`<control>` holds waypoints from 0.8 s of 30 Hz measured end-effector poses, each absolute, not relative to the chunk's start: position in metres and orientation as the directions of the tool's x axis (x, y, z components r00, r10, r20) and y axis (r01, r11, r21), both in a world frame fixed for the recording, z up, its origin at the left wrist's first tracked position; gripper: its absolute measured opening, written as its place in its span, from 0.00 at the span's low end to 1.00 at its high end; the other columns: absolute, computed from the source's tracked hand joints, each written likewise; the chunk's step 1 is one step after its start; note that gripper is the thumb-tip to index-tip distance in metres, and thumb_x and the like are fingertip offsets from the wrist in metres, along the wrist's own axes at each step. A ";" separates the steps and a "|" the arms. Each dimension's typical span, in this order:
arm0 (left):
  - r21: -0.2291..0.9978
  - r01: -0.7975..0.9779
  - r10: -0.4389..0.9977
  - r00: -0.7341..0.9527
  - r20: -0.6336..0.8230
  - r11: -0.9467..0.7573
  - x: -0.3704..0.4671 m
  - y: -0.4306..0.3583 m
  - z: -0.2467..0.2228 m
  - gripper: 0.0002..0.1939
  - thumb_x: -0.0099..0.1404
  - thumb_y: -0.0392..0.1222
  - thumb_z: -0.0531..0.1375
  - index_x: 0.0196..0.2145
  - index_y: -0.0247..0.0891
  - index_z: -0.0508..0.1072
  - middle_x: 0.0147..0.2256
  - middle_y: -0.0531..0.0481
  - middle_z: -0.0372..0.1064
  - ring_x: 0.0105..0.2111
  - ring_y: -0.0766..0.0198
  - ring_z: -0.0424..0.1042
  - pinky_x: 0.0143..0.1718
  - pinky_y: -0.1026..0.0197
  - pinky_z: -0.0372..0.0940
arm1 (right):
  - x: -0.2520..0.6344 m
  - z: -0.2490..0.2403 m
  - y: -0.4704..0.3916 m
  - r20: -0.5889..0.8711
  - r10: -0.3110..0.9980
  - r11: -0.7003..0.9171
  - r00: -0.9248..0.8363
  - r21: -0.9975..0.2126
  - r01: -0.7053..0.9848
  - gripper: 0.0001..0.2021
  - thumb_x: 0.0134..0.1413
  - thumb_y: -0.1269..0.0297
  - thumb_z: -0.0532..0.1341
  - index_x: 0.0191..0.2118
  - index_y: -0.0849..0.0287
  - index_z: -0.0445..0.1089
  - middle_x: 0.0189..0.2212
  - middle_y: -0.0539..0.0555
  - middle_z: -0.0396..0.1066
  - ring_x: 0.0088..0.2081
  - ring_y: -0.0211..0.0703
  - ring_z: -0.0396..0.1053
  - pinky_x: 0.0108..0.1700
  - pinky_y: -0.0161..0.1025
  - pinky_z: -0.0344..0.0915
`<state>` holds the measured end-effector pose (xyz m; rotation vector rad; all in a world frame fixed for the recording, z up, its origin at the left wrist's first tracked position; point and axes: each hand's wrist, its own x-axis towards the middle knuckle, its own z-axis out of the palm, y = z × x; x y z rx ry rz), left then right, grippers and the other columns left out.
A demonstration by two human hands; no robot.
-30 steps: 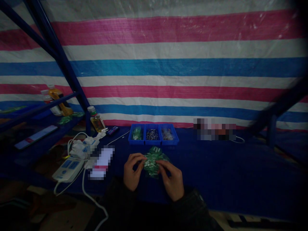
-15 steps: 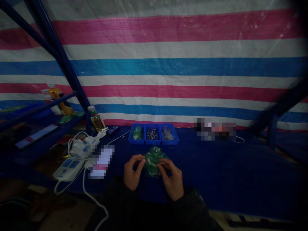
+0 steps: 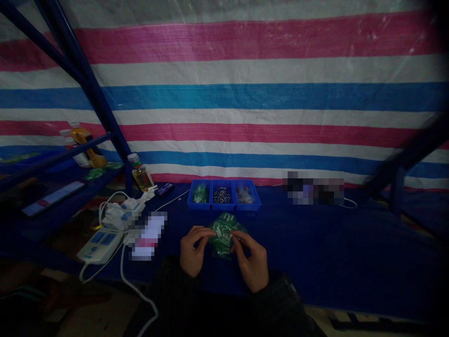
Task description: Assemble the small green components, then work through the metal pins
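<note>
Green plastic packets (image 3: 223,241) with small pale pieces inside lie in a pile on the blue table (image 3: 315,252). My left hand (image 3: 194,249) is at the pile's left side, its thumb and fingers pinched at the packets. On the right side my right hand (image 3: 250,260) pinches at the pile too, thumb and index finger close together. Behind the pile stand three joined blue trays: the left one (image 3: 199,206) holds green packets, the middle one (image 3: 222,207) metal screws or pins, the right one (image 3: 248,207) clear packets.
To the left are a white power strip (image 3: 101,245) with cables, a phone-like blurred screen (image 3: 149,236), a bottle (image 3: 142,175) and a small dark box (image 3: 164,189). Blurred items (image 3: 314,188) lie at the back right. A blue metal frame (image 3: 94,105) rises at left.
The fingertips of my left hand have shifted slightly right over the packets, and the pile's surface has changed shape a little. My right hand has barely moved.
</note>
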<state>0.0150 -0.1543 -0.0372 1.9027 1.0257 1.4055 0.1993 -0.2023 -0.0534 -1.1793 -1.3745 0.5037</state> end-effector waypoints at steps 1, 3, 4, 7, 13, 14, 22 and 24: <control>0.796 0.251 0.835 0.160 0.527 -0.550 0.015 -0.154 -0.037 0.11 0.70 0.38 0.59 0.34 0.40 0.82 0.36 0.45 0.79 0.41 0.56 0.75 0.45 0.54 0.70 | 0.199 -0.054 -0.202 0.474 0.855 0.392 0.210 -0.856 0.336 0.10 0.67 0.63 0.57 0.45 0.57 0.74 0.32 0.53 0.76 0.28 0.41 0.73 0.37 0.40 0.71; 0.799 0.252 0.838 0.156 0.523 -0.546 0.014 -0.154 -0.038 0.09 0.69 0.38 0.61 0.35 0.40 0.82 0.35 0.45 0.79 0.41 0.55 0.75 0.45 0.54 0.70 | 0.199 -0.056 -0.202 0.472 0.855 0.390 0.217 -0.859 0.332 0.09 0.66 0.62 0.59 0.45 0.57 0.75 0.35 0.54 0.77 0.29 0.42 0.74 0.36 0.40 0.72; 0.800 0.253 0.838 0.156 0.522 -0.545 0.014 -0.154 -0.038 0.09 0.69 0.38 0.61 0.36 0.40 0.82 0.35 0.44 0.79 0.41 0.55 0.75 0.45 0.54 0.70 | 0.199 -0.056 -0.202 0.474 0.854 0.391 0.217 -0.858 0.335 0.09 0.65 0.62 0.59 0.45 0.56 0.75 0.36 0.54 0.77 0.30 0.43 0.74 0.36 0.40 0.72; 0.789 0.250 0.828 0.145 0.542 -0.560 0.014 -0.154 -0.039 0.07 0.68 0.38 0.62 0.36 0.40 0.82 0.36 0.44 0.79 0.42 0.55 0.75 0.46 0.53 0.70 | 0.199 -0.053 -0.202 0.503 0.843 0.420 0.191 -0.837 0.350 0.08 0.65 0.63 0.59 0.44 0.56 0.75 0.37 0.55 0.76 0.34 0.44 0.75 0.37 0.40 0.73; 0.769 0.278 0.815 0.113 0.569 -0.575 0.015 -0.155 -0.037 0.06 0.68 0.38 0.63 0.37 0.41 0.82 0.42 0.44 0.77 0.46 0.55 0.73 0.50 0.52 0.68 | 0.199 -0.043 -0.202 0.571 0.793 0.456 0.213 -0.788 0.414 0.08 0.65 0.63 0.60 0.38 0.56 0.77 0.39 0.57 0.72 0.40 0.46 0.73 0.40 0.41 0.72; 0.778 0.273 0.822 0.115 0.558 -0.566 0.016 -0.155 -0.038 0.06 0.68 0.38 0.63 0.38 0.41 0.82 0.43 0.44 0.76 0.47 0.55 0.73 0.50 0.52 0.68 | 0.199 -0.043 -0.202 0.573 0.791 0.456 0.214 -0.786 0.416 0.08 0.65 0.63 0.60 0.38 0.56 0.77 0.39 0.57 0.72 0.40 0.46 0.73 0.40 0.40 0.72; 0.892 0.216 0.914 0.013 0.405 -0.398 0.018 -0.158 -0.046 0.09 0.66 0.43 0.64 0.41 0.36 0.76 0.36 0.48 0.76 0.36 0.61 0.76 0.40 0.61 0.70 | 0.197 -0.053 -0.202 0.460 0.859 0.382 0.224 -0.868 0.316 0.07 0.65 0.60 0.61 0.42 0.58 0.71 0.30 0.52 0.74 0.23 0.38 0.70 0.29 0.36 0.69; 0.890 0.222 0.915 0.028 0.403 -0.398 0.017 -0.157 -0.046 0.08 0.67 0.43 0.63 0.41 0.37 0.76 0.36 0.48 0.76 0.36 0.60 0.76 0.41 0.61 0.70 | 0.197 -0.053 -0.203 0.460 0.858 0.384 0.229 -0.871 0.307 0.07 0.65 0.60 0.61 0.41 0.57 0.71 0.29 0.51 0.74 0.23 0.38 0.69 0.28 0.36 0.69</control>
